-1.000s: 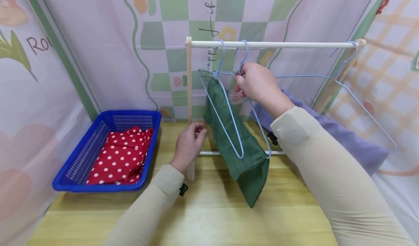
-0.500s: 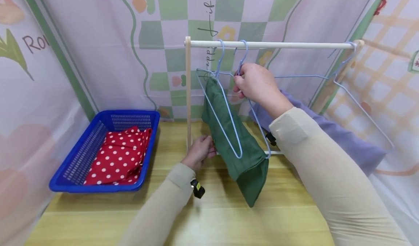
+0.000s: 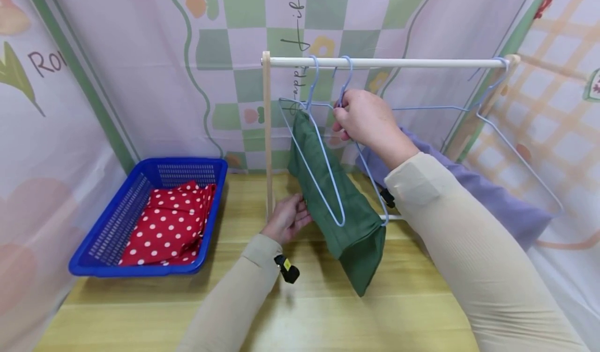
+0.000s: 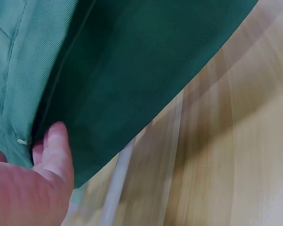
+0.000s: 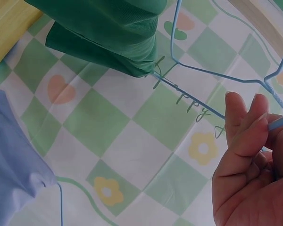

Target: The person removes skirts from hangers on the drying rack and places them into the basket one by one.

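Note:
In the head view a folded green garment point(image 3: 328, 185) drapes over a blue wire hanger point(image 3: 368, 172) hooked on the rack's white rod point(image 3: 422, 63). My right hand point(image 3: 367, 120) grips that hanger at its neck, just below the hook. Low on the garment's left side, my left hand point(image 3: 288, 219) pinches its edge. The left wrist view has these fingers point(image 4: 56, 146) at the fold of a stitched flap, close to a small metal stud point(image 4: 22, 141). Another blue hanger point(image 3: 328, 162), bare, hangs to the left and overlaps the garment.
A blue basket point(image 3: 77, 258) holding a folded red polka-dot cloth point(image 3: 171, 224) stands on the wooden table point(image 3: 328, 326) at left. The rack's wooden post point(image 3: 267, 133) rises beside my left hand. A purple garment point(image 3: 506, 206) hangs at right on a third hanger point(image 3: 525, 162).
My left hand has moved right and slightly down from beside the rack post to the green garment's edge. The right hand keeps its grip on the hanger neck.

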Available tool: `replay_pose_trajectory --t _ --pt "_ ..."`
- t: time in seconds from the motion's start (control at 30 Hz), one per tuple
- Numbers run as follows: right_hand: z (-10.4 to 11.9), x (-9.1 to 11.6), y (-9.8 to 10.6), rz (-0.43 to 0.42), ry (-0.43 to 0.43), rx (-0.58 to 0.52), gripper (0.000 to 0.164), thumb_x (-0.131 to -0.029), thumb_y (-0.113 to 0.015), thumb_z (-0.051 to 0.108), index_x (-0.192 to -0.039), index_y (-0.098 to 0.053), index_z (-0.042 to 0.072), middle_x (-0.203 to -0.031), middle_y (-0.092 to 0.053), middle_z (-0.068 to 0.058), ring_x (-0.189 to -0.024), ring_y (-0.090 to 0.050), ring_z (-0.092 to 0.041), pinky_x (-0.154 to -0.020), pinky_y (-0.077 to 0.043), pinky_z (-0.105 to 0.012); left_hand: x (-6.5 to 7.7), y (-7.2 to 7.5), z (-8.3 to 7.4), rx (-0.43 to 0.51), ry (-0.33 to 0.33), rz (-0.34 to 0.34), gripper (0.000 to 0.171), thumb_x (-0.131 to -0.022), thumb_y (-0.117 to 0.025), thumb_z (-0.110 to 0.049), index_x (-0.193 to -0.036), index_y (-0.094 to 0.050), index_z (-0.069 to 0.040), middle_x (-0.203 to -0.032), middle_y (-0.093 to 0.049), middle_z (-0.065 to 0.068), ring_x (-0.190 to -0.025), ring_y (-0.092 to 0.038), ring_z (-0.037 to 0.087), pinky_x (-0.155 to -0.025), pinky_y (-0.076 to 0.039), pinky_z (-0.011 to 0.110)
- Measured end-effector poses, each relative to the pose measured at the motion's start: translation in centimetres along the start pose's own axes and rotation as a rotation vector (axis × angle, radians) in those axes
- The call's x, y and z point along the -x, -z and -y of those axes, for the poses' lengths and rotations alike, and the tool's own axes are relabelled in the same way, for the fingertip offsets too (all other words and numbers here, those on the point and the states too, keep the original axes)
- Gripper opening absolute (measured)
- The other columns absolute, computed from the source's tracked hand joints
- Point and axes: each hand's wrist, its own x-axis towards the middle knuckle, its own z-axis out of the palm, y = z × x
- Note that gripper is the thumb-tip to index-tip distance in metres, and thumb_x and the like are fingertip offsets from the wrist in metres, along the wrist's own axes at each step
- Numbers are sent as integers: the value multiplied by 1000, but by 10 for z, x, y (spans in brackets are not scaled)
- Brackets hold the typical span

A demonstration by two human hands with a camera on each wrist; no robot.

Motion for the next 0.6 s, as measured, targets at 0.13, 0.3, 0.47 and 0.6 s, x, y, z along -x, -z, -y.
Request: replay_pose_trajectory --t 0.13,0.3,0.47,0.6 --pt "0 0 0 2 -2 -2 26 -109 -47 27 -109 -63 7 -94 -79 -3 -80 -72 -19 -85 -47 -41 0 -1 0 97 8 1 26 -115 -40 -25 -102 -55 -7 -84 -63 1 -79 -66 10 -86 -59 30" --pt "0 1 1 -5 3 -1 25 -109 -47 26 -108 -63 6 -96 -79 -6 -79 -72 -20 -85 -47 -42 1 -3 -3 191 16 -8 34 -115 -37 -32 -95 -54 -9 -69 -51 -5 -58 -51 4 -73 -58 24" --pt "0 1 0 -9 5 -4 26 -109 -47 27 -110 -63 6 -96 -79 -6 -78 -72 -19 -85 -47 -42 1 -8 -7 200 15 -116 32 -113 -45 -37 -105 -57 -8 -79 -63 -1 -60 -60 3 -60 -55 18" --pt "0 2 -1 -12 2 -8 26 -110 -47 27 -110 -63 6 -95 -79 -5 -77 -72 -18 -85 -47 -42 1 -11 -9 169 -24 -192 35 -110 -52 -41 -121 -58 -8 -97 -67 1 -77 -66 7 -68 -57 20"
